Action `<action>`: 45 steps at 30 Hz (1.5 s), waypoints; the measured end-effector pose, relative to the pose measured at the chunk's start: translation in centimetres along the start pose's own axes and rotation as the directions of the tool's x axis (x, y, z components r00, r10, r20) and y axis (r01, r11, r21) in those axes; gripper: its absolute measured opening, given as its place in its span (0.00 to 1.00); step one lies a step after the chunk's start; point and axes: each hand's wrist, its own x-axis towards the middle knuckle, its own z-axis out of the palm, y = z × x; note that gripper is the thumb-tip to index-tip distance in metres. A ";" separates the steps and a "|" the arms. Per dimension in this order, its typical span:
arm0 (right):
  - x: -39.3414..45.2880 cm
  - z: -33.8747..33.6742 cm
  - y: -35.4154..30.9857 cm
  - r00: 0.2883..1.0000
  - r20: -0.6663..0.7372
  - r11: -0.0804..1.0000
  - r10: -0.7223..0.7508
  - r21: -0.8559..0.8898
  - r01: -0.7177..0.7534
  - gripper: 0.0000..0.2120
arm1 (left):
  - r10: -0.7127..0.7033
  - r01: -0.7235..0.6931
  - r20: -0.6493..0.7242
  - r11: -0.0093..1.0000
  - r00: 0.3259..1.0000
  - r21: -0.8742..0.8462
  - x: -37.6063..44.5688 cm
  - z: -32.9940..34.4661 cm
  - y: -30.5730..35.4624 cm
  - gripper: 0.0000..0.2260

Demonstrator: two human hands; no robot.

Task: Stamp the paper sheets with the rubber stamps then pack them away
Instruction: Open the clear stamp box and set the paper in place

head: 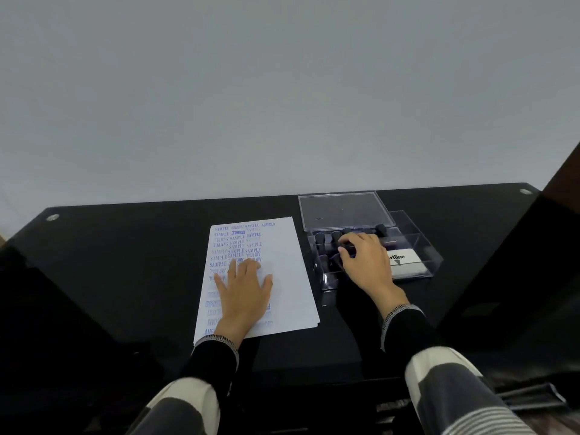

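Pressing paper sheets (292,271) | left hand (243,293) flat | blue stamp prints crowded

A white paper sheet covered in blue stamped words (282,265) lies on the glossy black table (125,262). The left hand (244,296) presses flat on it. Just right of the sheet, the right hand (364,262) reaches into a clear plastic box (417,243), fingers curled around a dark-handled rubber stamp (346,246).

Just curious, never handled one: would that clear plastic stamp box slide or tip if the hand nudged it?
The clear box probably slides easily, since the black table looks glossy. Tipping seems unlikely: it sits low and wide. Its open lid looks thin, perhaps brittle.
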 end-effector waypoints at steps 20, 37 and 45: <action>4.7 -3.8 3.6 0.749 0.213 0.759 0.627 -0.385 -0.526 0.33 | 0.092 -0.093 -0.118 0.996 0.989 -0.002 -1.2 0.9 -1.1 0.16; 2.8 -5.1 -1.8 0.956 -0.248 0.986 0.160 0.003 -0.164 0.23 | 0.227 -0.179 -0.046 0.614 0.973 -0.768 -0.9 -1.6 10.6 0.10; 0.1 -7.2 -5.9 0.950 -0.003 0.341 0.312 0.934 -0.109 0.15 | 0.311 -0.134 -0.024 0.340 0.950 -0.931 -1.0 -5.0 11.4 0.41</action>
